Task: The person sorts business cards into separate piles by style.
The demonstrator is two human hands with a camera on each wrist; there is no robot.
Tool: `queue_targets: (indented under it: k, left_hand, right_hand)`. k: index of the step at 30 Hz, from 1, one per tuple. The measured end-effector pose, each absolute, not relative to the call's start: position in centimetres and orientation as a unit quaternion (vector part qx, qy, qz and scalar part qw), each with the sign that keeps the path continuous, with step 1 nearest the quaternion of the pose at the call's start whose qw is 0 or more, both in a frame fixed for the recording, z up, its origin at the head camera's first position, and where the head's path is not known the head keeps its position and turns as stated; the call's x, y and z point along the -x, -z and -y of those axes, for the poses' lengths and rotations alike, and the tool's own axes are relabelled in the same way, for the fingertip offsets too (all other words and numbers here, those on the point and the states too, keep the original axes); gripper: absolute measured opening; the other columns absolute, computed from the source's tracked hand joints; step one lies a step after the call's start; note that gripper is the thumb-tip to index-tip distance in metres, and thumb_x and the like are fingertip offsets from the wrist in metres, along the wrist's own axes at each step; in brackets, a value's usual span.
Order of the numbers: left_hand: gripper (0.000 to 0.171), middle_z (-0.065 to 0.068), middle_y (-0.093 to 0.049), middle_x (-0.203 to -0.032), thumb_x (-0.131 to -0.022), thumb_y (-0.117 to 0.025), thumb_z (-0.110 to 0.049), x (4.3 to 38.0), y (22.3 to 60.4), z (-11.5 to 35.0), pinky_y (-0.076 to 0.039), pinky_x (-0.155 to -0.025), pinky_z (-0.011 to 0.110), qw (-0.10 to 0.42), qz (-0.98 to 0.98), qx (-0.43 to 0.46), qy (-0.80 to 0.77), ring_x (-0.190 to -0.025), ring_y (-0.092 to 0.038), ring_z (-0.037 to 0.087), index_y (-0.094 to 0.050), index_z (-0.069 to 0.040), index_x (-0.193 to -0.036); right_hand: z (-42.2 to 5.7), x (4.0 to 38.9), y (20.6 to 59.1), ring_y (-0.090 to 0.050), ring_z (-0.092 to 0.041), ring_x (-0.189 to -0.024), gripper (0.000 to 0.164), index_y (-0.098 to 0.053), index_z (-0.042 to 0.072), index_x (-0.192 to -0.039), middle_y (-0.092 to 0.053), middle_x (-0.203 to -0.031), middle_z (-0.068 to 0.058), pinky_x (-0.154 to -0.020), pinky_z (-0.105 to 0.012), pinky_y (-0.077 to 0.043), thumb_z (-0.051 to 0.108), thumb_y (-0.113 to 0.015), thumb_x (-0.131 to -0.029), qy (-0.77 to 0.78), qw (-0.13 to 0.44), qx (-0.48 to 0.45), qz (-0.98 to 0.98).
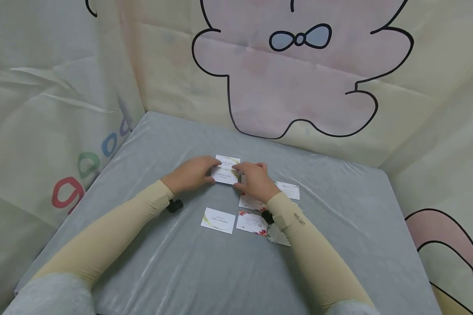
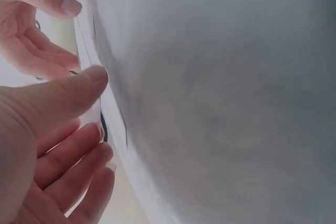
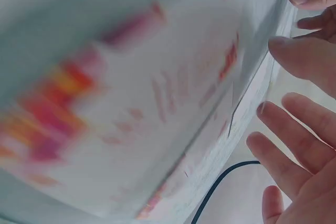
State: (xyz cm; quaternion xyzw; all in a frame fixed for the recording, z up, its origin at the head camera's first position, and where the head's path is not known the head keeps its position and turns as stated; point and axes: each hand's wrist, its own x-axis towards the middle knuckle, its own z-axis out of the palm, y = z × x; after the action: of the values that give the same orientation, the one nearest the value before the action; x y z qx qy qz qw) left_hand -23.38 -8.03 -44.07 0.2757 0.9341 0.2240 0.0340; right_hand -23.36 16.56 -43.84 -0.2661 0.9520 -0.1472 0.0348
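Note:
In the head view, a white business card [image 1: 225, 176] with a yellow-green curve lies partly over a matching business card [image 1: 230, 159] on the grey-covered table. My left hand [image 1: 191, 175] pinches it at its left edge with thumb and index finger. At the opposite edge my right hand [image 1: 256, 181] holds it between thumb and index finger. The other fingers of my right hand [image 3: 310, 156] are spread loosely in the right wrist view. In the left wrist view, my left hand [image 2: 58, 135] has its thumb at the card's edge.
Nearer me lies a separate yellow-curved card [image 1: 218, 220]. A red-flowered card [image 1: 252, 222] lies to its right, beside another card [image 1: 277, 236] partly behind my right sleeve. A further card [image 1: 288, 190] lies right of my right hand. Printed curtains [image 1: 299, 87] stand behind the table [image 1: 173, 262].

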Motion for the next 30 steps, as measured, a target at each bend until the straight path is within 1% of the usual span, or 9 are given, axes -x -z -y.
queue_targets:
  k: [3, 7, 12, 16, 23, 30]
  left_hand:
    - [0.058, 0.011, -0.062, -0.138, -0.088, -0.078, -0.021, 25.0, 43.7, 7.7, -0.046, -0.109, 0.043, 0.030, -0.944, -0.259, -0.204, -0.128, -0.058, 0.025, -0.056, -0.006, -0.140]
    - [0.057, 0.010, -0.061, -0.139, -0.089, -0.077, -0.020, 26.9, 43.7, 7.3, -0.045, -0.111, 0.043, 0.042, -0.950, -0.234, -0.203, -0.130, -0.057, 0.025, -0.056, -0.007, -0.141]
    - [0.057, 0.010, -0.062, -0.139, -0.090, -0.077, -0.020, 28.4, 44.2, 7.1, -0.044, -0.111, 0.043, 0.064, -0.949, -0.227, -0.209, -0.128, -0.057, 0.024, -0.057, -0.007, -0.141]
    - [0.057, 0.011, -0.062, -0.139, -0.089, -0.077, -0.020, 28.9, 44.5, 7.1, -0.044, -0.111, 0.043, 0.065, -0.948, -0.228, -0.212, -0.130, -0.057, 0.025, -0.057, -0.007, -0.141]
    - [0.056, 0.012, -0.062, -0.139, -0.089, -0.077, -0.019, 29.0, 44.3, 6.7, -0.044, -0.112, 0.043, 0.073, -0.948, -0.226, -0.211, -0.131, -0.056, 0.027, -0.058, -0.006, -0.140]
    - [0.056, 0.011, -0.060, -0.141, -0.090, -0.076, -0.020, 29.1, 44.5, 6.7, -0.041, -0.115, 0.043, 0.083, -0.948, -0.221, -0.215, -0.135, -0.054, 0.028, -0.057, -0.006, -0.141]
  right_hand:
    - [-16.3, 25.3, 43.8, -0.060, -0.020, -0.125, 0.058, -0.056, 0.018, -0.141, -0.062, -0.137, -0.003, -0.112, -0.053, -0.026, 0.033, -0.077, -0.089, 0.154, 0.038, 0.254, -0.954]
    - [-16.0, 27.1, 43.9, -0.052, -0.022, -0.136, 0.060, -0.053, 0.018, -0.145, -0.057, -0.145, -0.003, -0.113, -0.052, -0.027, 0.032, -0.075, -0.091, 0.168, 0.058, 0.229, -0.957]
    - [-15.9, 28.1, 44.1, -0.050, -0.022, -0.137, 0.061, -0.052, 0.019, -0.146, -0.058, -0.144, -0.002, -0.111, -0.051, -0.028, 0.030, -0.076, -0.091, 0.180, 0.075, 0.206, -0.959]
    - [-15.9, 28.5, 44.2, -0.051, -0.023, -0.136, 0.060, -0.053, 0.019, -0.145, -0.059, -0.143, -0.003, -0.109, -0.052, -0.028, 0.030, -0.076, -0.091, 0.179, 0.076, 0.205, -0.959]
    - [-16.1, 28.6, 44.1, -0.048, -0.024, -0.140, 0.061, -0.052, 0.019, -0.146, -0.055, -0.148, -0.004, -0.108, -0.053, -0.028, 0.032, -0.075, -0.091, 0.170, 0.085, 0.203, -0.960]
    - [-15.9, 28.6, 44.3, -0.045, -0.025, -0.143, 0.060, -0.052, 0.019, -0.146, -0.052, -0.151, -0.004, -0.111, -0.055, -0.027, 0.032, -0.073, -0.092, 0.173, 0.096, 0.192, -0.961]
